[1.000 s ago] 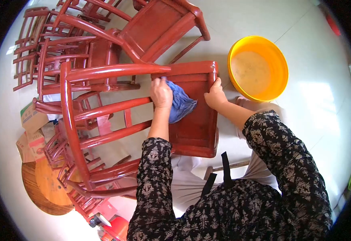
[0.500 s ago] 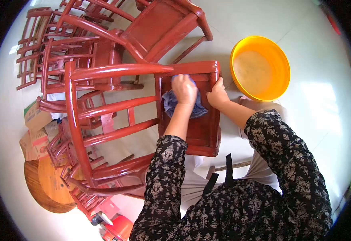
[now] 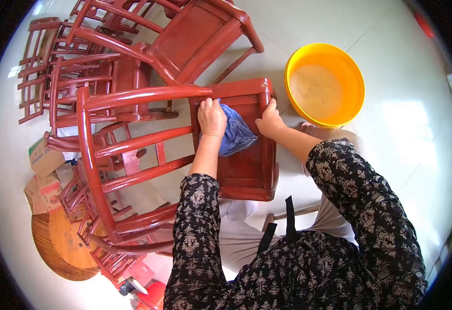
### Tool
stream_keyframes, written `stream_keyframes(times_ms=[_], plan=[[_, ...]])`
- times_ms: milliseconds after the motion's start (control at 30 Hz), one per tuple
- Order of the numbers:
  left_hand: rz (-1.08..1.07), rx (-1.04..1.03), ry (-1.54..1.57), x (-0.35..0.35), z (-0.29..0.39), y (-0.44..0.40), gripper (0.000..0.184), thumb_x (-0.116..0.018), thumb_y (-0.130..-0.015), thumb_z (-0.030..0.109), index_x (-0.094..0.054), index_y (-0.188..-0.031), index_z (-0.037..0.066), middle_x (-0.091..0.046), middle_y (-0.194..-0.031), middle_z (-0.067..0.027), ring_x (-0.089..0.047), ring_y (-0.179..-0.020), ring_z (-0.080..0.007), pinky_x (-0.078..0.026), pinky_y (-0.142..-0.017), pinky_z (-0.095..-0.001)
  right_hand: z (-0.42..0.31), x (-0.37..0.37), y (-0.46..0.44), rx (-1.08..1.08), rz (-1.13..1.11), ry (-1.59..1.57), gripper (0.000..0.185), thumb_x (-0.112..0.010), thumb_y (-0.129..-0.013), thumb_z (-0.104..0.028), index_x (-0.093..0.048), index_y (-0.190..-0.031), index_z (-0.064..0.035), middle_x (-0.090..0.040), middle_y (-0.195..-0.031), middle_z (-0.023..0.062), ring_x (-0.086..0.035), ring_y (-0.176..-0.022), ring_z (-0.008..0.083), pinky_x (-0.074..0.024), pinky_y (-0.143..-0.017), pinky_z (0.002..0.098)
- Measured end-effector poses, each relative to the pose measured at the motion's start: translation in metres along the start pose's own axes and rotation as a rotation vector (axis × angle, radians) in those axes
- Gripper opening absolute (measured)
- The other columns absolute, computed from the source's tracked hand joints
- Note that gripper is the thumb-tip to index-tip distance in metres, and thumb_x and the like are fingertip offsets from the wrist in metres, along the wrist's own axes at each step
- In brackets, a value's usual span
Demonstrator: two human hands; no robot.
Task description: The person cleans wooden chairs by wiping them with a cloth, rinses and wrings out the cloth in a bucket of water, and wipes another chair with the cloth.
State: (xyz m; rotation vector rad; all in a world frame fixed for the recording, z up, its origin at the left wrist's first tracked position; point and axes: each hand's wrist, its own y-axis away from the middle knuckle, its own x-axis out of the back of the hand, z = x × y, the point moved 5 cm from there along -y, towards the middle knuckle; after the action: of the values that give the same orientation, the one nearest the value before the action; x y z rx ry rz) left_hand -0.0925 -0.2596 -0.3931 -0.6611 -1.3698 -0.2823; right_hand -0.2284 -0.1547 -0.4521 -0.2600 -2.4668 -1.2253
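Observation:
A red wooden chair (image 3: 242,174) is tipped in front of me, its seat facing up toward me and its slatted back reaching left. My left hand (image 3: 212,119) is closed on a crumpled blue cloth (image 3: 236,133), pressing at the seat's back edge near the upper corner. The cloth trails rightward across the seat panel. My right hand (image 3: 270,122) grips the seat's right edge, thumb pointing up along the rim; its other fingers are partly hidden behind the edge.
A yellow bucket (image 3: 358,85) with cloudy water stands on the pale tiled floor, right of the seat. Another red chair (image 3: 197,39) is just beyond, and several more crowd the left. Cardboard boxes (image 3: 47,157) and a round wooden table (image 3: 47,243) are at the lower left.
My left hand has moved left with the cloth, from the seat's middle to its back edge, and the cloth has spread out. My right hand keeps its grip on the seat edge.

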Motion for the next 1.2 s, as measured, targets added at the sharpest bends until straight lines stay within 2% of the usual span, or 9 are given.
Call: stream_keyframes(times_ms=[200,533,600,733,833,933,1000,1133,1200], plan=[[-0.054,-0.156,-0.182,-0.006,-0.014,0.0,0.015,-0.052,-0.082,0.012,-0.059,-0.074,0.002,-0.053,-0.078,-0.0125,-0.054,-0.077,-0.0299,-0.047,-0.068,-0.0405,-0.002,0.0,0.0,-0.043,-0.018,-0.012,0.083,-0.057,-0.078,-0.015,-0.001,-0.139,-0.0094,-0.036,-0.132,0.0223,-0.042,-0.119,0.0388,-0.0364,-0.098,0.046],[-0.054,0.205,-0.122,0.001,-0.04,-0.004,0.011,-0.056,-0.075,0.01,-0.06,-0.073,0.0,-0.059,-0.08,-0.0166,-0.058,-0.079,-0.034,-0.048,-0.071,-0.0444,-0.002,0.001,0.004,-0.019,0.005,-0.007,0.085,-0.059,-0.077,-0.015,-0.002,-0.14,-0.0078,-0.037,-0.132,0.0214,-0.043,-0.119,0.038,-0.0372,-0.097,0.0456],[0.022,0.373,-0.02,-0.003,-0.035,-0.002,0.009,-0.058,-0.071,0.009,-0.059,-0.071,0.001,-0.059,-0.074,-0.0173,-0.059,-0.073,-0.0349,-0.048,-0.068,-0.0449,-0.003,0.0,0.002,-0.041,-0.01,-0.005,0.085,-0.059,-0.077,-0.016,-0.002,-0.14,-0.0075,-0.037,-0.132,0.0211,-0.043,-0.118,0.0379,-0.0375,-0.097,0.0456],[-0.075,0.146,0.452,-0.01,0.036,0.001,0.004,-0.059,-0.07,0.007,-0.058,-0.07,0.003,-0.061,-0.073,-0.0189,-0.059,-0.069,-0.0361,-0.048,-0.063,-0.043,-0.002,0.001,0.004,-0.036,0.013,0.007,0.084,-0.058,-0.078,-0.018,-0.003,-0.141,-0.0079,-0.038,-0.131,0.0208,-0.044,-0.118,0.0386,-0.038,-0.096,0.045],[-0.291,0.137,0.64,-0.025,0.059,0.004,0.008,-0.061,-0.074,0.009,-0.063,-0.078,0.002,-0.064,-0.074,-0.0132,-0.062,-0.067,-0.0231,-0.048,-0.064,-0.0322,-0.007,0.004,0.004,-0.036,-0.017,-0.088,0.081,-0.056,-0.078,-0.02,-0.005,-0.141,-0.0076,-0.036,-0.133,0.0202,-0.041,-0.12,0.0373,-0.0362,-0.097,0.0459],[-0.027,0.627,1.039,-0.02,0.035,0.012,0.012,-0.06,-0.079,0.006,-0.064,-0.087,-0.002,-0.064,-0.081,-0.0048,-0.057,-0.07,-0.0136,-0.046,-0.068,-0.0272,-0.018,0.011,0.019,-0.049,0.07,-0.01,0.082,-0.056,-0.076,-0.02,-0.007,-0.141,-0.01,-0.03,-0.136,0.0209,-0.037,-0.123,0.0363,-0.032,-0.099,0.0487],[0.06,0.935,1.366,-0.018,0.021,0.025,0.008,-0.061,-0.08,0.004,-0.063,-0.086,0.0,-0.063,-0.08,-0.0055,-0.057,-0.071,-0.0111,-0.046,-0.064,-0.0243,-0.04,0.021,0.048,0.192,0.187,0.129,0.085,-0.057,-0.072,-0.02,-0.009,-0.142,-0.0128,-0.024,-0.139,0.0237,-0.033,-0.124,0.0379,-0.0281,-0.099,0.0506],[-0.143,0.887,1.75,0.001,0.03,0.027,0.011,-0.056,-0.084,0.003,-0.061,-0.094,-0.001,-0.062,-0.085,-0.005,-0.056,-0.072,-0.0102,-0.046,-0.066,-0.0231,-0.046,0.015,0.063,0.42,0.245,0.444,0.081,-0.06,-0.067,-0.019,-0.023,-0.14,-0.0141,-0.021,-0.138,0.0289,-0.028,-0.124,0.0438,-0.0248,-0.101,0.0496],[-0.155,0.863,1.775,0.013,0.033,0.03,0.013,-0.056,-0.085,0.004,-0.06,-0.096,-0.001,-0.061,-0.088,-0.0053,-0.056,-0.076,-0.0106,-0.045,-0.068,-0.023,-0.049,0.021,0.067,0.466,0.29,0.358,0.068,-0.06,-0.066,-0.017,-0.041,-0.131,-0.0114,-0.022,-0.139,0.026,-0.029,-0.125,0.0395,-0.0249,-0.1,0.0483]])
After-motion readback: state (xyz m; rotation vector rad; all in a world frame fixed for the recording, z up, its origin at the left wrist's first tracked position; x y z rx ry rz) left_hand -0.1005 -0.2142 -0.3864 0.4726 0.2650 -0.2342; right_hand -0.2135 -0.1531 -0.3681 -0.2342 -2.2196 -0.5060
